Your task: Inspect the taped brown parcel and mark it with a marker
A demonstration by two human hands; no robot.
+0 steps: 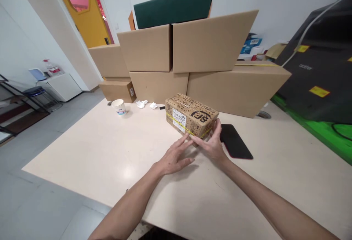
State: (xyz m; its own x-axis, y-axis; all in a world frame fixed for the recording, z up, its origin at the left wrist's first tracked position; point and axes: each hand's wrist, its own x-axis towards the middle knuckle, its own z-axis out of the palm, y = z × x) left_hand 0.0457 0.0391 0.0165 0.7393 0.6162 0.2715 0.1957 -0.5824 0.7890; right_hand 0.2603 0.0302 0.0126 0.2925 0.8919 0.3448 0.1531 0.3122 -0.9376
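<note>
A small printed cardboard parcel [191,115] with a white label and a yellow band lies on the cream table [110,152]. My right hand [213,142] grips its near right corner, fingers wrapped against the end face. My left hand [176,155] hovers just in front of the parcel's near edge, fingers stretched out and apart, fingertips almost touching it. A black phone [235,141] lies flat on the table right beside my right hand.
Large plain cardboard boxes [192,56] are stacked along the table's far side, with a dark green board [174,7] on top. A paper cup [119,106] and crumpled tissues [145,104] sit at the far left. A black machine [321,60] stands to the right.
</note>
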